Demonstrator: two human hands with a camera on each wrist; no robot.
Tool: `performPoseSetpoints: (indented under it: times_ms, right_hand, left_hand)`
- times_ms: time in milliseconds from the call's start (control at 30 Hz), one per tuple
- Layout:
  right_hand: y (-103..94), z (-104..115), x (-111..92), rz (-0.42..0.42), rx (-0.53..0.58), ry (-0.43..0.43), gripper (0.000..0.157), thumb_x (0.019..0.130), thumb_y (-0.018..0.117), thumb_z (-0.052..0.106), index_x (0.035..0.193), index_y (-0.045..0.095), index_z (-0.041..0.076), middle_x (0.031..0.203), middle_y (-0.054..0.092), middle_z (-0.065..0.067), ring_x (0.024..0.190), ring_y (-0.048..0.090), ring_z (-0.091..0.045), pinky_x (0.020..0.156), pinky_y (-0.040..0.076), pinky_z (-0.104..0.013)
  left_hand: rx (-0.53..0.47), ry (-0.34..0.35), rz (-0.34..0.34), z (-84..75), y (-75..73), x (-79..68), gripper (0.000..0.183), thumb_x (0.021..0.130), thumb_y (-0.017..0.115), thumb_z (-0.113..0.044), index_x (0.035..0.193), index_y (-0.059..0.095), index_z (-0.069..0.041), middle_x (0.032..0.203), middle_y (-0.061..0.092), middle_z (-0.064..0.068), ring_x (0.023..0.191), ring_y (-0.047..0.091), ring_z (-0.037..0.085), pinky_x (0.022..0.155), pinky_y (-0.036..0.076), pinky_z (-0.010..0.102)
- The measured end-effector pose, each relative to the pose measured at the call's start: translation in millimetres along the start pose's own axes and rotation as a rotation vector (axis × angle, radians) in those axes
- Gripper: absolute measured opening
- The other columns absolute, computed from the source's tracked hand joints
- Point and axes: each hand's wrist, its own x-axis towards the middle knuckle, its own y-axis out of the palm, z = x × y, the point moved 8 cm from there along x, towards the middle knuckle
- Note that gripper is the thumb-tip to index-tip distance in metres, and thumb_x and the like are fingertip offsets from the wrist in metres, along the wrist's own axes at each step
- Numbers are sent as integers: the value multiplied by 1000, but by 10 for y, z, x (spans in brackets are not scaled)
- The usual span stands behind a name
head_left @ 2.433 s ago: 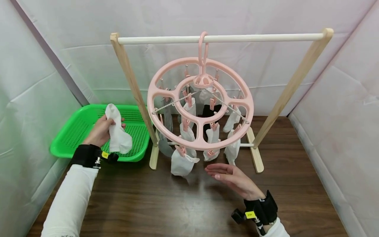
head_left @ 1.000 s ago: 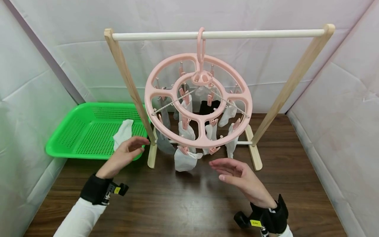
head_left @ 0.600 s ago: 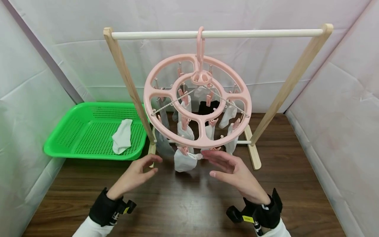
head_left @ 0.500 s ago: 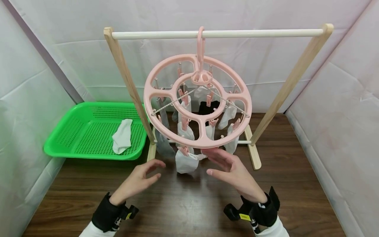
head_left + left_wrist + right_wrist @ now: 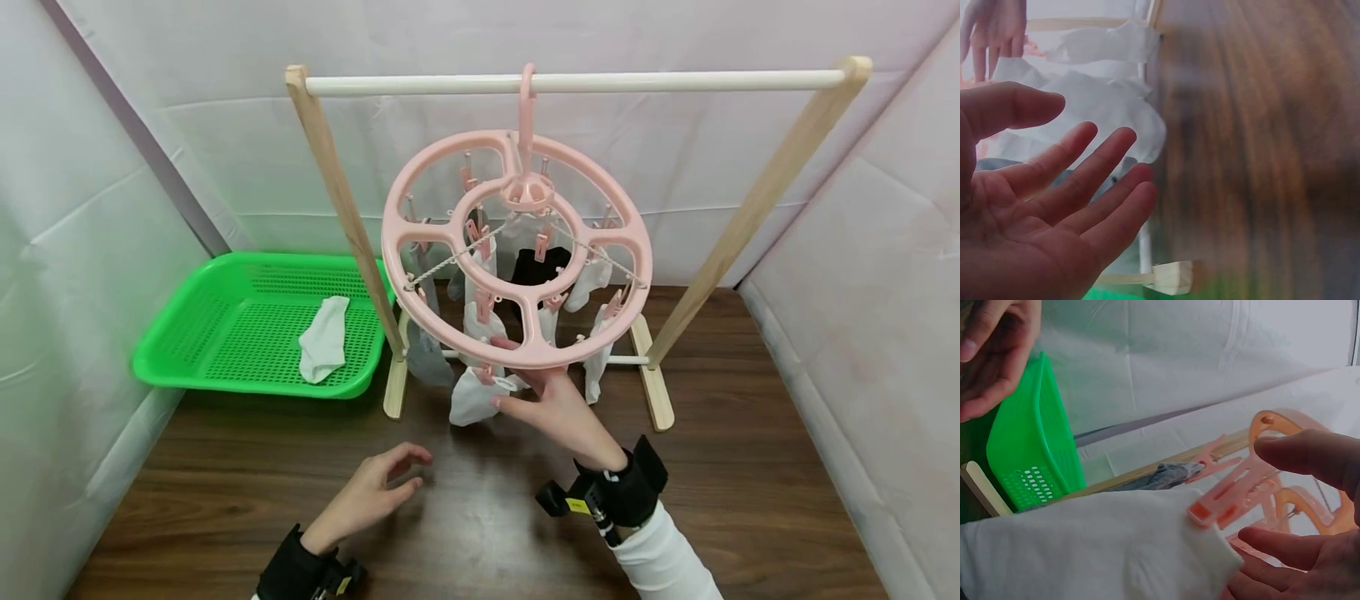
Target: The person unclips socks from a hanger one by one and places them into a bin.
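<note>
While the right hand (image 5: 558,408) reaches up beneath the front rim of the pink round clip hanger (image 5: 529,325), its thumb and fingers stand apart on either side of a pink clothespin (image 5: 1229,494); whether a fingertip touches that clothespin cannot be told. The clothespin is clipped to a white sock (image 5: 472,400) hanging under the hanger's front rim, just beside the right thumb. The left hand (image 5: 375,492) hovers over the brown worktop (image 5: 465,550), nearer the wearer than the sock, palm toward it, its fingers spread and gently bent. Hooked on the white rod (image 5: 675,81) of a wooden stand near the worktop's back edge, the hanger also carries a grey sock (image 5: 427,358) at its left, a black cloth item (image 5: 536,267) toward the back and more white socks around the rings. At the worktop's back left corner, beside the stand's left upright (image 5: 341,200), a green perforated basket (image 5: 240,342) holds a loose white sock (image 5: 324,340), lying toward the basket's right end.
</note>
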Motion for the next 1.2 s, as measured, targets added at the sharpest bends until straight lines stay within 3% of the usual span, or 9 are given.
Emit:
performPoseSetpoints:
  times_ms: [167,367,633,933,1067,1200]
  right_hand:
    - [12,-6,104,-13,44,27,58,88,68,-1,141,45,2,142,47,-8,127,48,-21,106,33,-50]
    - [53,47,204,15,30,10,36,88,70,1,123,60,-3,109,66,-13,111,58,-22,94,44,-41]
    - [89,83,240,44,70,-6,32,87,70,-1,118,61,-6,112,66,-14,112,58,-24,94,44,-40]
    - [168,129,200,106,100,-2,35,89,69,2,121,59,-10,113,66,-21,110,61,-28,90,48,-35]
    - [172,135,151,108,88,16,35,90,68,3,122,60,-8,115,65,-21,110,61,-26,90,49,-34]
    - [174,144,109,120,70,23,34,91,68,4,123,61,-4,116,66,-17,111,61,-26,88,50,-34]
  left_hand:
    - [-23,-30,22,63,95,9,23,93,58,1,116,58,4,115,62,18,111,57,36,96,43,51]
    - [-71,-48,42,91,167,52,23,93,57,2,116,58,6,114,61,21,111,56,40,96,43,50]
    - [-74,5,26,44,187,157,23,92,56,4,114,58,8,112,62,23,109,57,41,93,45,50]
    - [-57,-9,-49,12,99,213,25,91,56,7,116,58,6,114,60,24,111,56,42,94,44,53]
    - [-44,-7,-94,0,76,225,31,90,60,4,121,54,4,120,57,24,116,53,42,94,44,52]
    - [-58,42,-98,-62,107,267,46,89,67,0,130,46,3,130,51,25,123,48,40,96,42,52]
